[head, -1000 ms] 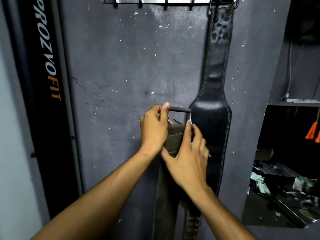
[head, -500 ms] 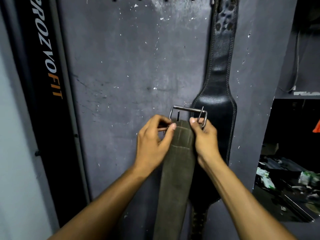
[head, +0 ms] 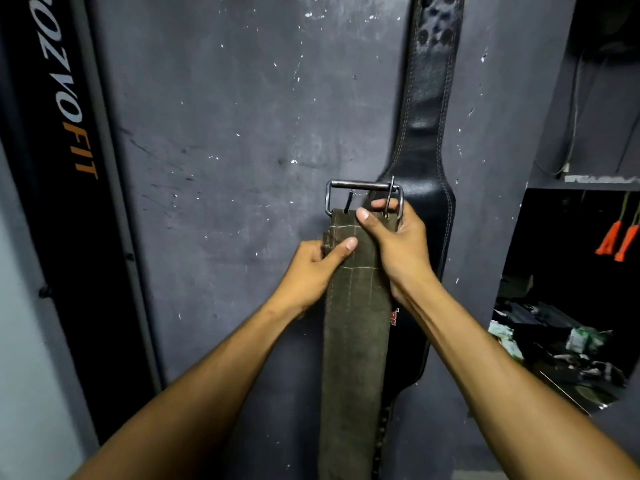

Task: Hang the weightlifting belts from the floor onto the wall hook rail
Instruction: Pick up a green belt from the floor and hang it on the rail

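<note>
The belt in the hands (head: 353,341) is dull olive-green suede, with pale stitching lines that cross in a grid near its top end. Its buckle (head: 363,199) is grey metal. The hanging belt (head: 426,133) behind is glossy black leather with light stitching along its edges and dark round holes near the top. The wall (head: 225,116) is dark grey with white chips. The black banner (head: 65,109) shows white and orange letters. Two orange handles (head: 618,239) hang at right.

Black vertical banner (head: 65,140) at left edge of wall: white letters "OZVO" then orange "FIT", reading downward, top cut off. Small red print on black belt (head: 420,188), behind olive belt, unreadable.
</note>
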The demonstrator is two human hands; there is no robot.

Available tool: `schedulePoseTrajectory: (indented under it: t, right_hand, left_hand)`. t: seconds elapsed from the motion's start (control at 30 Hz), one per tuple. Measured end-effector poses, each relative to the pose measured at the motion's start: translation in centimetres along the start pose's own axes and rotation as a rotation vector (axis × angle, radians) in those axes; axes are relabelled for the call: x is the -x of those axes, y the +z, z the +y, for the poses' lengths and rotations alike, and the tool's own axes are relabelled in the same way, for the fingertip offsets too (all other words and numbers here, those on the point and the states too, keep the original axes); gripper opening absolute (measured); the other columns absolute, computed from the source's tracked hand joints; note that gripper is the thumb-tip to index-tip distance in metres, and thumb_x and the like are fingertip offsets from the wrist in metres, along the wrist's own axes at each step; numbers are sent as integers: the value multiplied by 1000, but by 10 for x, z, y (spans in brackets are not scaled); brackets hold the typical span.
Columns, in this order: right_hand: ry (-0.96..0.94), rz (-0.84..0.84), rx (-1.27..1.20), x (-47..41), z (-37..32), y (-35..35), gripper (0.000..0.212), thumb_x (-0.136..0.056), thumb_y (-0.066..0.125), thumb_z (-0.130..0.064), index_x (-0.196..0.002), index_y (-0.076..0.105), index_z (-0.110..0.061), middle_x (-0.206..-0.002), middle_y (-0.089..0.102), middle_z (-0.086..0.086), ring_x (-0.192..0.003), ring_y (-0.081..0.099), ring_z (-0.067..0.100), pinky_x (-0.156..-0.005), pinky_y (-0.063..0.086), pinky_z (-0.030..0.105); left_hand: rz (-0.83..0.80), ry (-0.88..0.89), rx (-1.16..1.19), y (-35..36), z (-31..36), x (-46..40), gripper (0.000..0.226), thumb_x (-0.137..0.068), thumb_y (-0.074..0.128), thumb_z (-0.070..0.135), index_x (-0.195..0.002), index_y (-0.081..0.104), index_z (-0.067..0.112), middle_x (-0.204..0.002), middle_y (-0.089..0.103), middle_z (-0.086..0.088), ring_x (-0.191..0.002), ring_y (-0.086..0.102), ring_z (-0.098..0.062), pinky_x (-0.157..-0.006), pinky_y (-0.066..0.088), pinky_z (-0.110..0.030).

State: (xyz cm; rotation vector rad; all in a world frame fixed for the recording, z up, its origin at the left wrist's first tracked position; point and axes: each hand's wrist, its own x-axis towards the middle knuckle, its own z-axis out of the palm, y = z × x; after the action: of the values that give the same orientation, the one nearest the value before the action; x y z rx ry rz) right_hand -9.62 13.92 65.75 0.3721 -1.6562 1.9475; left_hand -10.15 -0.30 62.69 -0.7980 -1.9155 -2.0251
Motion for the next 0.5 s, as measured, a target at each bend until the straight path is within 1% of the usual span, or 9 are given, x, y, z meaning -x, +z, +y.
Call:
schedulePoseTrajectory:
  t: [0.1,0.13,0.17,0.2,0.23,0.3,0.4,0.43,0.5]
  right_hand:
    - [-33,-2,-8,-9,-10,-4,25,-91,77,-8,-110,61,-10,-88,71,6,-81,68,18,-78,59,34]
    - [-37,-1,-18,-17,-15,-6,23,-92,76,-7,-109,61,-11,-85,71,4,-78,68,16,-79,58,34]
    - [-36,3,-32,-24,-22,-7,23,-92,76,-7,-107,61,-12,-82,71,2,-75,68,15,-79,58,35]
    - [-34,5,-40,-32,-28,-7,22,-92,76,-8,-106,60,-13,-80,71,0,-73,68,14,-80,58,36]
    - [-34,4,-45,-40,-35,-6,22,-91,77,-9,-105,61,-14,-80,71,0,-72,69,14,-81,59,37]
    - [-53,-13,-54,-53,-48,-4,21,-91,78,-10,-102,61,-15,-80,72,1,-71,70,13,-79,60,36]
    - [-82,-41,-61,-66,-59,1,20,-91,78,-10,-100,61,-15,-81,72,4,-69,70,13,-73,61,33]
    - [-79,-41,-60,-68,-61,3,20,-91,78,-10,-100,61,-15,-81,72,4,-69,71,13,-73,61,34]
    - [-69,-31,-71,-71,-64,5,21,-90,79,-10,-101,62,-14,-82,72,5,-69,71,15,-75,61,37]
  left_hand:
    - [-97,-114,101,-1,-24,18,17,-104,53,6,-97,69,7,-79,78,8,-73,72,2,-65,54,-12]
    - [-154,-159,91,-2,-36,26,12,-103,56,5,-104,68,3,-86,79,6,-79,72,0,-69,55,-12]
    - [-211,-208,85,-3,-50,34,15,-100,60,4,-112,67,0,-96,79,3,-88,73,-4,-76,56,-16]
    - [-255,-253,76,-3,-63,42,21,-98,63,3,-118,67,-1,-105,79,2,-95,73,-7,-82,57,-19]
    - [-273,-294,63,-2,-71,50,22,-97,64,2,-119,68,2,-107,79,2,-97,73,-8,-85,57,-21]
    - [-242,-313,38,1,-82,55,16,-96,65,4,-110,73,7,-101,80,1,-93,74,-8,-84,59,-22]
    - [-154,-287,43,5,-81,54,11,-97,65,6,-96,76,8,-86,80,1,-78,74,-6,-72,59,-21]
    - [-140,-281,58,5,-79,53,12,-97,64,5,-94,76,8,-84,80,1,-76,74,-6,-70,59,-21]
    - [-140,-311,102,3,-83,55,11,-96,65,2,-99,75,6,-88,80,0,-80,75,-8,-74,60,-22]
